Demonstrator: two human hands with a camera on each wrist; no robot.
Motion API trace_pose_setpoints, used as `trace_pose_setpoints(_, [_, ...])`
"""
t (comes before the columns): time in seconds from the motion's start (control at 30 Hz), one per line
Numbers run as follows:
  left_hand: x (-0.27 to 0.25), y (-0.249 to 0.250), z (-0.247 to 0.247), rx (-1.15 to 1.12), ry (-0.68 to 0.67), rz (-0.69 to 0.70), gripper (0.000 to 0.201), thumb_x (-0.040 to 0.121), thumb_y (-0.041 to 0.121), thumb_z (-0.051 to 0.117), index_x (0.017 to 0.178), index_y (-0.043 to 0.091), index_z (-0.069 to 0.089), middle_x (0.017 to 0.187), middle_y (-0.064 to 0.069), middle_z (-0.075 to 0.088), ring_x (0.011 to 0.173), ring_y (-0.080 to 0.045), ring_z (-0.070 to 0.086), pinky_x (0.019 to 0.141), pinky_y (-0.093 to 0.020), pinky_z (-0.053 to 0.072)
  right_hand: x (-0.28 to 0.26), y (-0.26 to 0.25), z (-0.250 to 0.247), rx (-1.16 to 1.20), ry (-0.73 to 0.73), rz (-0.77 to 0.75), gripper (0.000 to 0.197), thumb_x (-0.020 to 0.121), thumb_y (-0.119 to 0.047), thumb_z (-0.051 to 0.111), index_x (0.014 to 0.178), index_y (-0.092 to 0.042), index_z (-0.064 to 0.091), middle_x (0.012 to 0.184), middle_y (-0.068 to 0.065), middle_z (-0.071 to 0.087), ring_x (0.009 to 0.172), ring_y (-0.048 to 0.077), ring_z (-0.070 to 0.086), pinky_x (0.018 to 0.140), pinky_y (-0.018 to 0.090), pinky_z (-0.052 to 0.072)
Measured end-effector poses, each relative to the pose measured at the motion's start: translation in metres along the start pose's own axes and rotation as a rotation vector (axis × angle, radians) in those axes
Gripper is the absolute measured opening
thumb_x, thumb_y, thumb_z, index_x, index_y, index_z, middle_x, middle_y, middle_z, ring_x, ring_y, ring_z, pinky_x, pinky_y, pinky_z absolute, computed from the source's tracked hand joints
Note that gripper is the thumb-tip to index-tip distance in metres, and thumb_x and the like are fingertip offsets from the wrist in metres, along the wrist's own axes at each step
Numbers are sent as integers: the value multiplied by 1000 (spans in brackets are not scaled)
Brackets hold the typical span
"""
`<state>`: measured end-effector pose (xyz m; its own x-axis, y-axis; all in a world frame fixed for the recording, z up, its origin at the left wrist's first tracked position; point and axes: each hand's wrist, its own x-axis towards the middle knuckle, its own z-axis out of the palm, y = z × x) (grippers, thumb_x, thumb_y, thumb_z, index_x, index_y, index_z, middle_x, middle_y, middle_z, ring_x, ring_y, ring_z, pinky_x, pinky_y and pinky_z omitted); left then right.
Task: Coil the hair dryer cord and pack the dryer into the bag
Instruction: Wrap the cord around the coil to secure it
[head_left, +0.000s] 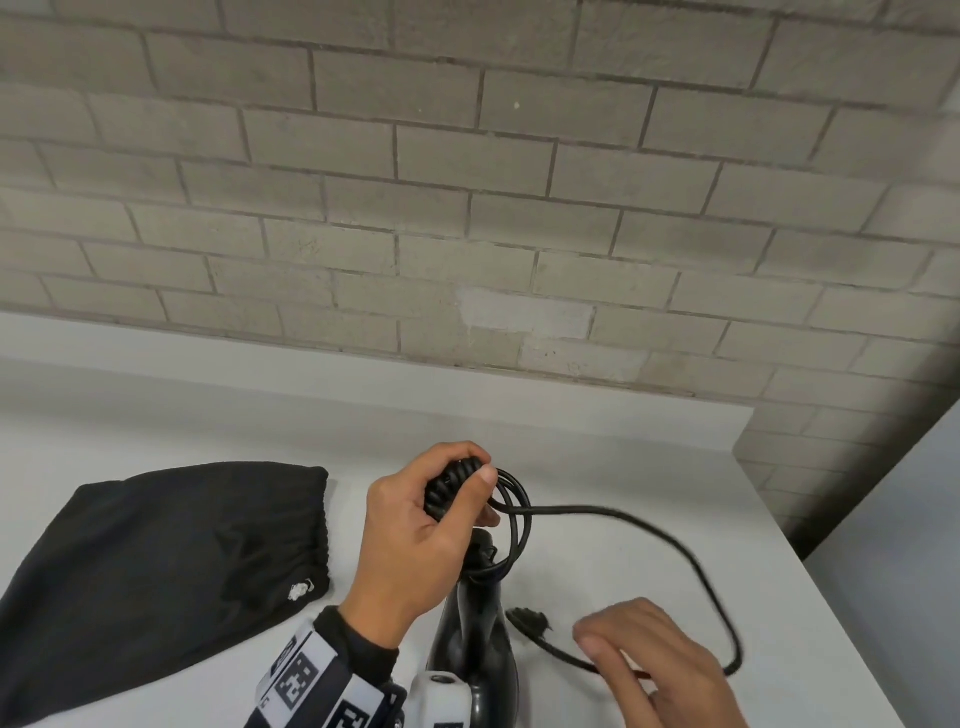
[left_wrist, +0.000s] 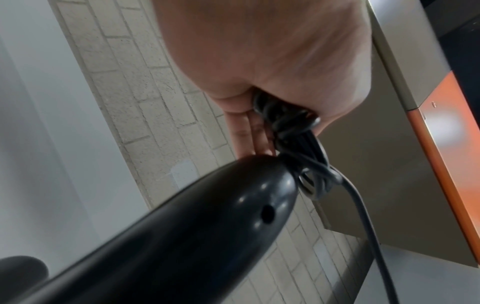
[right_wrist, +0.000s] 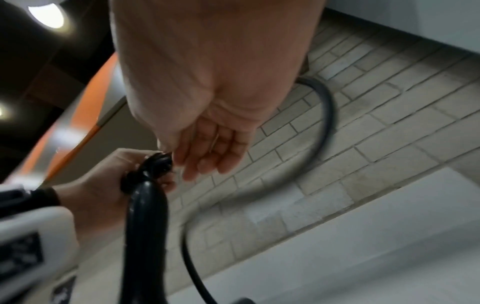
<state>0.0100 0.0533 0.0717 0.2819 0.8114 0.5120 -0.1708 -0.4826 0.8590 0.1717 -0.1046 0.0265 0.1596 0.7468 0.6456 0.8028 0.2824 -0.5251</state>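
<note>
My left hand (head_left: 439, 511) grips a bundle of coiled black cord (head_left: 453, 483) above the white table, thumb pressed on the coils. The black hair dryer (head_left: 478, 629) hangs or stands below that hand, handle end up, with its lower part hidden at the frame's bottom. The left wrist view shows the coils (left_wrist: 283, 115) in the palm and the dryer handle (left_wrist: 207, 216) just under them. The loose cord (head_left: 675, 545) sweeps right and curves back to the plug (head_left: 530, 621) on the table. My right hand (head_left: 649, 660) hovers over that cord near the plug with relaxed fingers (right_wrist: 207, 160), holding nothing I can see.
A black drawstring bag (head_left: 171, 561) lies flat on the white table (head_left: 623, 457) to the left, its gathered mouth facing the dryer. A grey brick wall (head_left: 467, 208) rises behind. The table's right edge (head_left: 810, 566) runs close to the cord loop.
</note>
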Motion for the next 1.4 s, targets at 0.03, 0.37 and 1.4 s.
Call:
trace_pose_setpoints(0.03, [0, 1, 0, 11, -4, 6, 18, 84, 39, 65, 92, 26, 72, 71, -2, 70, 60, -21, 73, 64, -49, 61, 4, -11, 1, 40, 86, -19, 25, 96, -31, 54, 79, -20, 70, 83, -17, 64, 76, 7, 63, 68, 19, 47])
trace_pose_setpoints(0.37, [-2, 6, 2, 131, 16, 107, 20, 88, 41, 62, 95, 24, 70, 75, 9, 71, 65, -13, 73, 63, -37, 61, 43, -28, 26, 9, 131, 26, 35, 90, -32, 59, 125, -31, 52, 113, -21, 55, 105, 0, 60, 89, 12, 45])
trace_pose_setpoints(1.4, [-8, 10, -3, 65, -95, 395, 31, 92, 38, 65, 92, 7, 68, 74, 11, 69, 63, -5, 69, 62, -16, 52, 91, -52, 30, 767, 62, 521, 16, 92, -19, 62, 85, -8, 72, 67, 0, 68, 57, 6, 57, 56, 18, 46])
